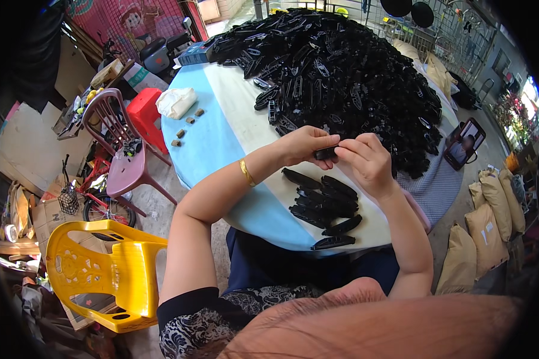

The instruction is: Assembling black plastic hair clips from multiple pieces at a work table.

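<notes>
Head view: left hand [305, 145] and right hand [368, 164] are pinching a black piece [324, 154] between fingers [350, 154], risking a drop onto the near cluster [326, 200] through uneven pressure.

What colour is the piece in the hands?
The piece is black, best seen in the head view.

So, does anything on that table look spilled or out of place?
Mildly, yes: a few small brown lumps lie scattered on the tablecloth near the white bag, well apart from the big heap of black pieces and unlike them. I can't tell what they are. Nothing looks clearly damaged.
</notes>
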Available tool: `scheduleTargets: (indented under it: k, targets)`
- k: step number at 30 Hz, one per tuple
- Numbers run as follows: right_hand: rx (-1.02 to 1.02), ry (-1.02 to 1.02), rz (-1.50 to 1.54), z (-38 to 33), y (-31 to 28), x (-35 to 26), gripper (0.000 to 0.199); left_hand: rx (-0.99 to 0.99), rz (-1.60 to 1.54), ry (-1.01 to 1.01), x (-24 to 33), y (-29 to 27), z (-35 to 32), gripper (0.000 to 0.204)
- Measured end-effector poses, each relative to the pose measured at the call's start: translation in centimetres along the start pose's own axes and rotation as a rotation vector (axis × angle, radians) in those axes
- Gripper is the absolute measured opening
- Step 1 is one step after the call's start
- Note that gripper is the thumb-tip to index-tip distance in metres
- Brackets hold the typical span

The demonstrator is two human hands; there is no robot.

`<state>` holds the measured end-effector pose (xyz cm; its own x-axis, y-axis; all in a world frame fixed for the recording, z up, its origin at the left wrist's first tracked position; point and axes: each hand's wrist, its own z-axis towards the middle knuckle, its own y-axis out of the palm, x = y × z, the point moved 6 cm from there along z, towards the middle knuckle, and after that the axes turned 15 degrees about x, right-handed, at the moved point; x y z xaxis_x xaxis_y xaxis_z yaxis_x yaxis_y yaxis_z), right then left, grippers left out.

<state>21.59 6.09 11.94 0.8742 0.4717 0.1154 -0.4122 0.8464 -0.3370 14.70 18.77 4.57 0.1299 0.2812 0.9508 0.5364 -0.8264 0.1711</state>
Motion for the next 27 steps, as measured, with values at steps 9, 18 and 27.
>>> scheduleTargets:
  k: [9,18,27]
  targets:
    - [-0.092,0.757,0.255,-3.0,1.8,4.1,0.028,0.072,0.534,0.461,1.8,0.3,-0.7,0.037]
    - [-0.25,0.757,0.186,-3.8,1.5,4.8,0.027,0.115,0.553,0.559,2.4,1.0,-1.6,0.033]
    - [-0.383,0.671,-0.17,-4.3,1.0,6.4,0.017,-0.289,0.667,0.712,2.2,3.9,-3.5,0.04]
